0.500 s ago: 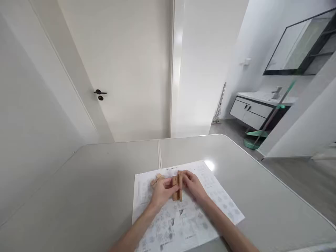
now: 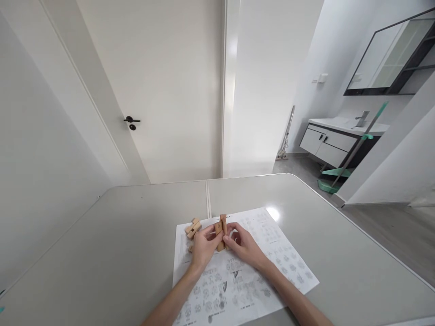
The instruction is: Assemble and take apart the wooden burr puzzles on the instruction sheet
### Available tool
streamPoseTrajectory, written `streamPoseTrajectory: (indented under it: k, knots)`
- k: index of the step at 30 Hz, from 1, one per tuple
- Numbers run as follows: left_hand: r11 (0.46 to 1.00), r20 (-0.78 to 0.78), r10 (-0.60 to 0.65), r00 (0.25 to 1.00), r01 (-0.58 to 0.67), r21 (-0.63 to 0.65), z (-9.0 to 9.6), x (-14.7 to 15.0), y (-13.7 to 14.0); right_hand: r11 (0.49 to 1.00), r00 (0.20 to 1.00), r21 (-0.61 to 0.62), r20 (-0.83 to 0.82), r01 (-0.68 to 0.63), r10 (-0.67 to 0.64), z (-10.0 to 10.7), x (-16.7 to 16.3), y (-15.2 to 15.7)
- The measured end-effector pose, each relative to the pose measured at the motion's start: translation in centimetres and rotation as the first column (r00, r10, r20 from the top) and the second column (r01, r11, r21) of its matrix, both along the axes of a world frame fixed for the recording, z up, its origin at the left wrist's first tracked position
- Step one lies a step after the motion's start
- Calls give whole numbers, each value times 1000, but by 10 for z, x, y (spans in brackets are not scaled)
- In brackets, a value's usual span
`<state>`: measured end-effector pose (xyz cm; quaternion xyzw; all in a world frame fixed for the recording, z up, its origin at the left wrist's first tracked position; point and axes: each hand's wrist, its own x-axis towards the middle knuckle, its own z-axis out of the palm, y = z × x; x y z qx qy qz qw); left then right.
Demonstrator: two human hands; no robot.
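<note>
Between my two hands, several notched wooden puzzle pieces (image 2: 220,229) stand together above the sheet, with a dark mark on one face. My left hand (image 2: 204,246) pinches them from the left, thumb and fingers closed on the wood. From the right, my right hand (image 2: 243,244) grips the narrower piece of the group, its fingers curled. More wooden pieces (image 2: 193,228) lie in a small pile just beyond my left hand, partly hidden by it. Under both hands is a printed paper sheet (image 2: 285,276) with rows of small grey drawings.
The sheet lies on a pale grey table (image 2: 136,244) with a seam down its middle. Beyond the far edge stands a white door (image 2: 176,90) with a black handle (image 2: 132,120). To the right are a washbasin cabinet (image 2: 328,141), a green dustpan (image 2: 328,185) and a mop (image 2: 287,133).
Both hands have shifted slightly left and away from me with the wooden pieces. The held pieces now lean a little. More of the pile beside my left hand shows.
</note>
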<state>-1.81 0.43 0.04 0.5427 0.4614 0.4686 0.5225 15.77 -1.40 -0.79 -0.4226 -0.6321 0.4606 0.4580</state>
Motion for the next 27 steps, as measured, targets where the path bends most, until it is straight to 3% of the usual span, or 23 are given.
streamPoseTrajectory:
  k: [11, 16, 21, 27]
  knots:
    - [979, 162, -42, 986, 73, -191, 6, 6, -9, 992, 990, 76, 89, 99, -105, -6, 3, 1]
    - [954, 346, -48, 937, 145, -261, 7, 4, -8, 991, 989, -55, -76, 124, -128, -5, 5, 4]
    - [924, 462, -21, 887, 195, -330, 7, 3, -7, 976, 956, -216, -276, 38, -99, -3, 8, 8]
    - [879, 491, -166, 855, 354, -320, 9, 3, -10, 975, 950, -224, -307, -9, -62, -2, 9, 8]
